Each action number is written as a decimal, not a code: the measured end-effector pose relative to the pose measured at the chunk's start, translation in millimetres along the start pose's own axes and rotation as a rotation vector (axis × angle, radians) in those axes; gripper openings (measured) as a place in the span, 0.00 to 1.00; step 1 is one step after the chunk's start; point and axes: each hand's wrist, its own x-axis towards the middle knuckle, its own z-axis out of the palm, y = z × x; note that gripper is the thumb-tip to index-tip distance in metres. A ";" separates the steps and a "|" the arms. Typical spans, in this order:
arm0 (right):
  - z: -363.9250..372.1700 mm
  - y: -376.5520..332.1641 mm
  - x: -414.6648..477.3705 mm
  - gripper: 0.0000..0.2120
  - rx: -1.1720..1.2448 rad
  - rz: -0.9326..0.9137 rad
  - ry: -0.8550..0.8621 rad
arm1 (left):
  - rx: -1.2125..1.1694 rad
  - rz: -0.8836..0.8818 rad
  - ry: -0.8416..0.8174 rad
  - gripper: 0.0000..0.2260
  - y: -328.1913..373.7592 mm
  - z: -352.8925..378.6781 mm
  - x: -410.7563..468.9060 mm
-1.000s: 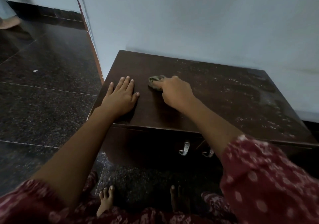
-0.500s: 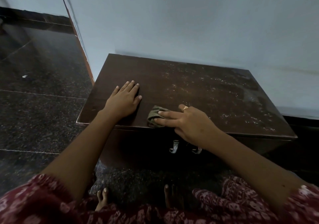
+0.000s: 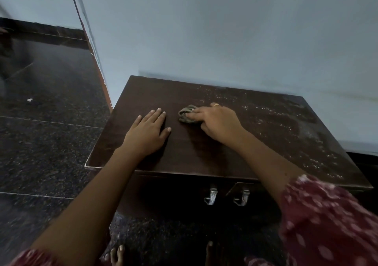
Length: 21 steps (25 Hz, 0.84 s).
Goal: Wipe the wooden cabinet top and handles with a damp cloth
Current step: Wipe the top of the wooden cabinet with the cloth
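A low dark wooden cabinet stands against the pale wall; its top [image 3: 204, 155] is dusty with white specks on the right half. My right hand [image 3: 216, 121] presses a small crumpled grey-green cloth [image 3: 186, 114] onto the middle of the top, fingers over it, a ring on one finger. My left hand [image 3: 148, 132] lies flat, fingers apart, on the left part of the top, just left of the cloth. Two metal handles [image 3: 211, 197] [image 3: 242, 198] hang on the cabinet front below the edge.
Dark speckled stone floor [image 3: 45, 143] spreads to the left and under the cabinet. A wall corner with a brown edge strip [image 3: 96, 61] rises at the cabinet's back left. My bare toes [image 3: 117, 254] show at the bottom, close to the cabinet front.
My right hand has slid the cloth from the front edge back toward the middle of the top. My left hand has stayed flat on the left side.
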 end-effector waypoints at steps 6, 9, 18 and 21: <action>7.4 20.4 83.9 0.24 0.012 0.147 -0.043 | 0.013 0.022 0.013 0.26 -1.5 -3.7 2.3; 5.3 29.4 106.8 0.22 -0.001 0.208 -0.064 | 0.021 0.029 0.006 0.27 -2.0 -7.2 4.2; 9.3 28.6 82.5 0.19 -0.052 0.259 -0.085 | 0.042 0.004 -0.013 0.27 2.0 -7.3 7.6; 6.0 19.1 46.3 0.20 -0.058 0.239 -0.074 | 0.045 -0.001 -0.030 0.26 7.5 -8.2 6.5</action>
